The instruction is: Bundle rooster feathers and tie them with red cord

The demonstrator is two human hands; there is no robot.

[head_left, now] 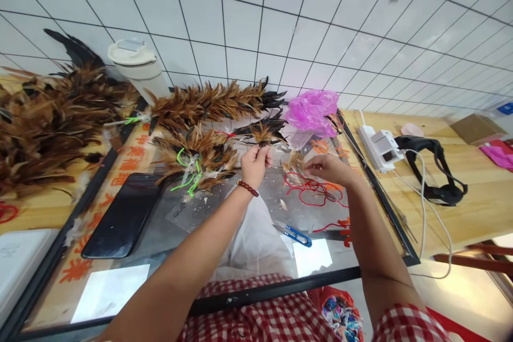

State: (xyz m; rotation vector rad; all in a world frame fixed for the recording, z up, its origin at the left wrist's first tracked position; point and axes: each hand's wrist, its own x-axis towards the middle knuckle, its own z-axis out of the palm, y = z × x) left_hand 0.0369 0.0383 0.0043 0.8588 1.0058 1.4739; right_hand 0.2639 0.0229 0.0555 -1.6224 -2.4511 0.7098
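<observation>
My left hand (pixel 255 166) is closed, pinching a small bunch of brown feathers (pixel 262 136) that stick up and away from its fingertips. My right hand (pixel 326 169) hovers at the edge of a small pile of loose feathers (pixel 294 163), its fingers bent and slightly apart; I can make out nothing in them. Just below the pile lies a tangle of red cord (pixel 315 191). Blue-handled thread snips (pixel 295 234) rest on the glass nearer to me. Left of my left hand is a feather bundle (pixel 200 157) with bright green ties.
A long feather strand (pixel 212 101) and a pink plastic bag (pixel 313 111) lie along the wall. At left are a black phone (pixel 122 216), a white lidded cup (pixel 138 67) and a large feather heap (pixel 52 123). A power strip (pixel 379 145) and black head strap (pixel 435 165) are at right.
</observation>
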